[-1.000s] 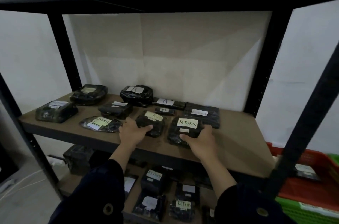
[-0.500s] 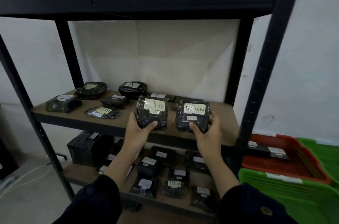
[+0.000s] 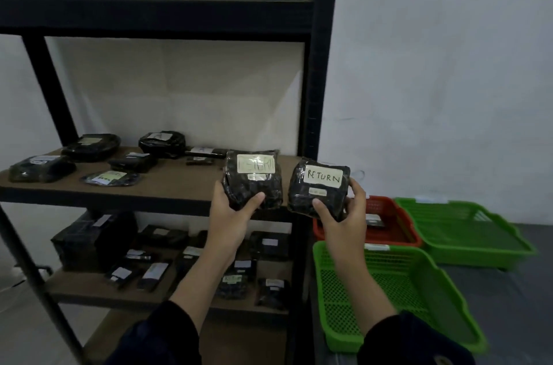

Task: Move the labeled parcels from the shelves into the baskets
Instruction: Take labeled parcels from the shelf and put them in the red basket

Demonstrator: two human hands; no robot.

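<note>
Two black film-wrapped parcels, lifted clear of the middle shelf (image 3: pixel 167 185) and held upright at centre frame with labels facing the camera. Left hand (image 3: pixel 230 215) clasped around the lower edge of the left parcel (image 3: pixel 254 179), thumb across its front face, label pale and blurred. Right hand (image 3: pixel 344 215) clasped around the right parcel (image 3: pixel 320 188), thumb on the lower front and fingers (image 3: pixel 357 189) curled round the right side; label reading RETURN.

Red basket (image 3: pixel 398 233) partly hidden behind the right hand, holding at least one dark parcel; near green basket (image 3: pixel 419 281) at lower right and far green basket (image 3: pixel 466 230) at right, both apparently bare. Remaining parcels (image 3: pixel 98 146) at left on the middle shelf; more on the lower shelf (image 3: pixel 161 290).

Handling, as judged: wrap glossy and crinkled, hence probably slippery and somewhat yielding; each parcel carried in one hand, so likely light. Best held as shown, cradled from beneath with the thumb pressing the front face, below the label so that the writing stays readable. Contents hidden; fragility unknown.
</note>
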